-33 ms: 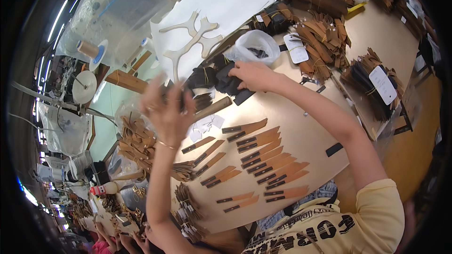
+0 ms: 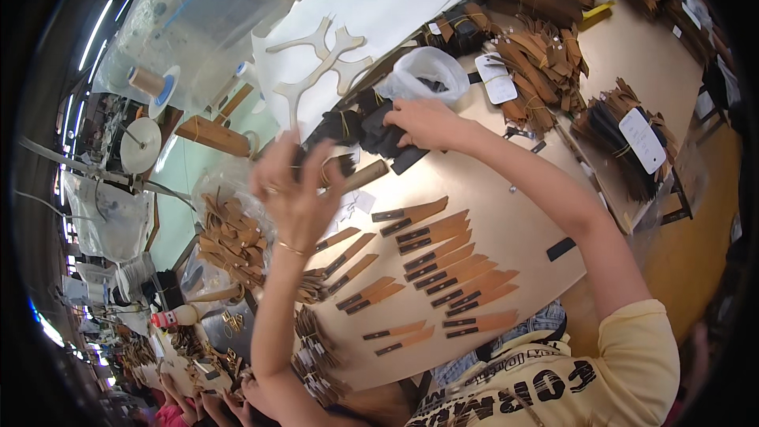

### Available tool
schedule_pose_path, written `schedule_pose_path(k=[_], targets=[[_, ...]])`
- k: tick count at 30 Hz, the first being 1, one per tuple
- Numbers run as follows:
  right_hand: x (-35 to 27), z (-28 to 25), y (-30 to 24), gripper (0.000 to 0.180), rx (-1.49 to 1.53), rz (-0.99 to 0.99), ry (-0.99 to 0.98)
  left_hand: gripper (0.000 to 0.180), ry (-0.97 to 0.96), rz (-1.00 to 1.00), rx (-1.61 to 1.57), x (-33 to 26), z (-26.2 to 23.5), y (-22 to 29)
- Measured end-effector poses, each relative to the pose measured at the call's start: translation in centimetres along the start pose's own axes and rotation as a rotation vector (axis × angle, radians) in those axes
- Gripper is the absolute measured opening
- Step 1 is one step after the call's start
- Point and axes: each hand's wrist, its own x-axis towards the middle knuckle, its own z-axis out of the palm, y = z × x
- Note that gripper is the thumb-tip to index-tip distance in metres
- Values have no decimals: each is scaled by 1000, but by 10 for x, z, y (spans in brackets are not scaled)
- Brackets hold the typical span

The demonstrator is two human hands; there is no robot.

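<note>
My right hand (image 2: 425, 125) has its fingers curled over a pile of flat black pieces (image 2: 378, 136), thumb pressed at their near side. My left hand (image 2: 296, 194), smeared by motion, has its fingers spread and bent over the far left of the table. Dark pieces show behind those fingers; I see nothing gripped in them. Beside the left hand lie a tied black bundle (image 2: 341, 125) and a brown tube-like roll (image 2: 368, 175). Nearer to me, several brown leather strips with black ends (image 2: 443, 261) lie in slanted rows.
A white plastic bag (image 2: 433, 79) with dark pieces stands beyond my right hand. Bundles of brown strips (image 2: 545, 71) and a tagged dark bundle (image 2: 624, 142) lie to the right. Left are thread spools (image 2: 154, 87) and a heap of tan pieces (image 2: 229, 237). A Y-shaped pale form (image 2: 320, 71) lies at the back.
My left hand has shifted a little to the right and toward me, now partly over the leftmost strips. My right hand stays almost in place on the black pieces.
</note>
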Motion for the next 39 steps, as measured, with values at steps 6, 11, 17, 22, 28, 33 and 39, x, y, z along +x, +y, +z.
schedule_pose_path(k=[6,11,17,22,28,33,39], targets=[[-3,-5,9,29,71,-45,35,24,-201,-227,-275,-13,5,68],[-6,-15,1,27,28,-201,148,32,-215,-507,-438,-20,17,76],[-63,-75,-35,22,352,-271,-27,45,-300,-1016,-1293,-7,-9,88],[-173,-99,-69,20,450,-92,-257,64,-1197,-1021,-2036,-13,-49,155],[-270,-74,-74,37,640,325,153,48,-1203,-1383,-2308,-31,-49,226],[-306,-42,-80,30,605,418,310,39,-1086,-1555,-2532,-41,-45,258],[-302,-37,-64,29,325,203,398,40,-910,-1941,-2489,-43,-45,264]])
